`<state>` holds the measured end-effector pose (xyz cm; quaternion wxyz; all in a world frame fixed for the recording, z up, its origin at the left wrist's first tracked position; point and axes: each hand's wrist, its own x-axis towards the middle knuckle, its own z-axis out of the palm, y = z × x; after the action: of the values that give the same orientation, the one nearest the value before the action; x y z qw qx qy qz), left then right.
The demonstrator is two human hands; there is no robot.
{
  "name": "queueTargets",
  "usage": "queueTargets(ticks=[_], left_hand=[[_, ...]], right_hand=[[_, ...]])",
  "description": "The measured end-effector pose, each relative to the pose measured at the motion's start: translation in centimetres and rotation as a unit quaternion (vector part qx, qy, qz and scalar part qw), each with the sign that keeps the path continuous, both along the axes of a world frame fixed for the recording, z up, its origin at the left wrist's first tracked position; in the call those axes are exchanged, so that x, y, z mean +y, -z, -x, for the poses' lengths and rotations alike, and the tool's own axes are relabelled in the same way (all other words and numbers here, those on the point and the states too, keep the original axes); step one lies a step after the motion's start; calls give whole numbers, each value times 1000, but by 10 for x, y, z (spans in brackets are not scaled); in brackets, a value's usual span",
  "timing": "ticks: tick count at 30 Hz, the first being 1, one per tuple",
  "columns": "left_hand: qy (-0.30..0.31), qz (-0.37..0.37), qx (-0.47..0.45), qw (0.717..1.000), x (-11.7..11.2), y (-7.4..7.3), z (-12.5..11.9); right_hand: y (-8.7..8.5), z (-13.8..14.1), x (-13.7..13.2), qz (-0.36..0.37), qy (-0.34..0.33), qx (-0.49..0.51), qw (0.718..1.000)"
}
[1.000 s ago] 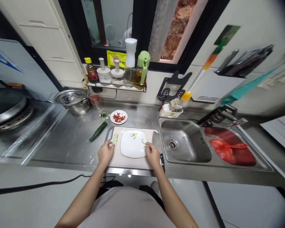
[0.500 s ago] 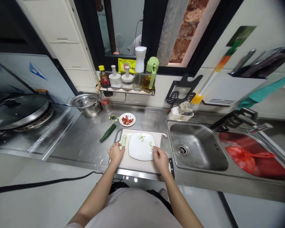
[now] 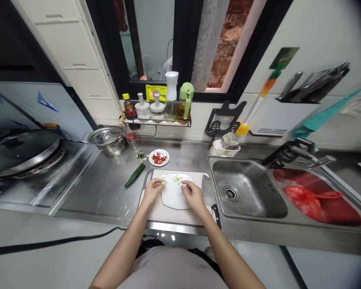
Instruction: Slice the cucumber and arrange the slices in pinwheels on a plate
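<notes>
A square white plate (image 3: 176,200) lies on the pale cutting board (image 3: 159,214). Several thin cucumber slices (image 3: 177,179) fan out near the plate's far edge. My left hand (image 3: 152,191) pinches a cucumber slice (image 3: 164,183) over the plate's left edge and partly covers more slices on the board. Beside the fanned slices, my right hand (image 3: 194,195) has thumb and fingertips pressed together; whatever they hold is too small to make out. A knife (image 3: 215,216) with a black handle lies at the board's right side.
Left of the board lies a cucumber (image 3: 135,176). Behind it are cucumber scraps (image 3: 142,155) and a small plate (image 3: 167,157) of chopped red pieces. A steel pot (image 3: 112,147) stands at back left; a sink (image 3: 252,188) is on the right. Bottles stand on a wall rack (image 3: 158,121).
My left hand has lifted a slice from the row on the board and moved it to the plate's edge. My right hand has gone from the plate's right edge to the fanned slices.
</notes>
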<state>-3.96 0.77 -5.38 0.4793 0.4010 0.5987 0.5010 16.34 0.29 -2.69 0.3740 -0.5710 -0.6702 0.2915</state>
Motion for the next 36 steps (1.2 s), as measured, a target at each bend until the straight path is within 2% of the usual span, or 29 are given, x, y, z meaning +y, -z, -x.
queueTargets(ticks=[6,10,17,21,27,31,36], left_hand=[[86,-50,-80,992,8,-49,-17],[98,-68,-76,990,15,-65,-26],[109,-86,-22,990,25,-71,-34],[117,-125,63,983,25,-75,-35],[123,-204,241,941,23,-86,-33],[125,-251,284,917,22,-91,-33],[124,-287,339,887,17,-92,-32]], right_hand=[[-38,17,24,-18,-69,93,993],[-50,17,33,3,-97,127,987],[-56,10,38,40,-72,194,978],[-61,8,39,120,-81,237,961],[-77,8,45,299,-76,284,908],[-82,7,48,342,-89,325,877],[-84,7,47,373,-92,352,854]])
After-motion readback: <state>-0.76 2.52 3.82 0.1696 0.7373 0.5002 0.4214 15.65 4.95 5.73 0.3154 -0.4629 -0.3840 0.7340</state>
